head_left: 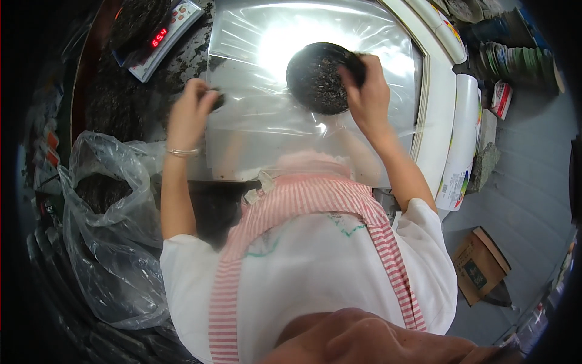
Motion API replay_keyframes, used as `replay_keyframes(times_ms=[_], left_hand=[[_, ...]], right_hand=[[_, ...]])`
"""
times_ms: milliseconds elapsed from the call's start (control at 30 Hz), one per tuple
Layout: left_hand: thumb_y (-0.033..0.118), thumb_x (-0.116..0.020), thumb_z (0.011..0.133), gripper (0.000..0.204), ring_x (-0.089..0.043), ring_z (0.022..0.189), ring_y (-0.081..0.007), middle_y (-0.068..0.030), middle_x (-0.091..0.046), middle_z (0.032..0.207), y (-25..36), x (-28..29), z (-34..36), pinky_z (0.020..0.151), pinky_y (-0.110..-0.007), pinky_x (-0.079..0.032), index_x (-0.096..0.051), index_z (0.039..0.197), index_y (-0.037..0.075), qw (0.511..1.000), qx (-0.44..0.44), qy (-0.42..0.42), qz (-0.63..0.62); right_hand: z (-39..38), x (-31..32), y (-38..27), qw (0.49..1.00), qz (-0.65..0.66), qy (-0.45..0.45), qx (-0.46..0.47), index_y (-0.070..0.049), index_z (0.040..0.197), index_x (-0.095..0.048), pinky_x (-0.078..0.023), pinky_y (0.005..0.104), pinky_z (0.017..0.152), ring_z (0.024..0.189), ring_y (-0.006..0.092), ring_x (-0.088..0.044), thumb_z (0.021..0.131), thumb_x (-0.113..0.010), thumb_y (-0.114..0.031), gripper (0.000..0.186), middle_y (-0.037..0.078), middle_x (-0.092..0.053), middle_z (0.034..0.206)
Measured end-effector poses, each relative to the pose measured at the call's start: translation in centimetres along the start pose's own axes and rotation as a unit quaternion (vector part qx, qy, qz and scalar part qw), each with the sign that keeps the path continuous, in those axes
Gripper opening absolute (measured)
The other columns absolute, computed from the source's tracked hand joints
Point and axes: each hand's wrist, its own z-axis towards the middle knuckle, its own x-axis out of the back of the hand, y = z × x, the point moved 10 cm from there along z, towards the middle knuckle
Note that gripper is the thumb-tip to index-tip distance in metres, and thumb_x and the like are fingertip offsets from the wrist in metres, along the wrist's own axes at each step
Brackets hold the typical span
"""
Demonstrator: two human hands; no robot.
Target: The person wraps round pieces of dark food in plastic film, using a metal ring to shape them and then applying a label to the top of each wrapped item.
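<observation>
My right hand (371,94) grips the right rim of a round black bowl (290,82), its thumb on the inside edge. Dark, loose flaky material (324,79) covers the bowl's inside. Under the bowl lies a stack of clear plastic sheets or bags (254,148), shiny with glare. Left of the bowl, my left hand (189,115) is raised near the sheets' left edge, its fingers curled and slightly blurred. A small dark clump (218,102) shows at its fingertips; what exactly it is I cannot make out.
A digital scale (167,39) with a lit red display stands at the far left, a dark heap (138,21) on it. Dark material (112,109) covers the tabletop nearby. A clear plastic bag (115,242) hangs at the left. White rolls (462,133) and a brown paper bag (482,264) are at the right.
</observation>
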Motion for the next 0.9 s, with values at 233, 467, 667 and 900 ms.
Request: replay_keyframes(times_ms=[233, 467, 667, 900], left_hand=[[0.015, -0.063, 0.084, 0.030, -0.053, 0.117, -0.0272, -0.0142, -0.062, 0.115, 6.3, -11.3, -9.4, 0.101, -0.043, -0.038, -0.062, 0.110, 0.002, 0.946, -0.102, -0.224, -0.211], [0.024, -0.073, 0.079, 0.093, -0.014, 0.140, -0.0456, -0.0282, -0.009, 0.152, 6.9, -13.6, -4.7, 0.111, -0.048, -0.027, -0.015, 0.148, 0.001, 0.974, -0.198, 0.107, 0.015], [0.020, -0.072, 0.078, 0.069, -0.039, 0.129, -0.0379, -0.0227, -0.038, 0.140, 11.3, -13.9, -0.9, 0.105, -0.041, -0.038, -0.039, 0.137, 0.006, 0.948, -0.278, 0.093, -0.123], [0.009, -0.057, 0.080, 0.006, -0.059, 0.098, -0.0225, -0.0067, -0.066, 0.085, 13.0, -20.2, 3.5, 0.090, -0.040, -0.041, -0.060, 0.086, 0.009, 0.967, -0.210, -0.122, 0.082]], right_hand=[[-2.0, -0.9, -0.6, 0.978, -0.111, -0.153, 0.084, -0.008, 0.126, -0.055, -0.041, 0.0383, 0.099, 0.116, 0.0343, -0.053, 0.087, -0.064, -0.021, 0.042, 0.019, -0.050, 0.131], [-15.5, -3.2, -0.2, 0.851, 0.106, -0.502, -0.111, -0.003, 0.127, -0.055, -0.032, 0.0369, 0.107, 0.128, 0.0290, -0.042, 0.094, -0.056, -0.026, 0.040, 0.016, -0.048, 0.136], [-13.3, 0.2, 10.5, 0.892, -0.406, -0.189, 0.060, 0.002, 0.143, -0.027, -0.021, 0.0450, 0.112, 0.141, 0.0410, -0.016, 0.079, -0.071, -0.043, 0.090, 0.023, -0.019, 0.151], [-3.9, -1.7, 1.0, 0.957, -0.212, -0.005, 0.200, 0.004, 0.140, -0.031, -0.033, 0.0454, 0.104, 0.127, 0.0409, -0.034, 0.073, -0.073, -0.022, 0.083, 0.026, -0.030, 0.141]])
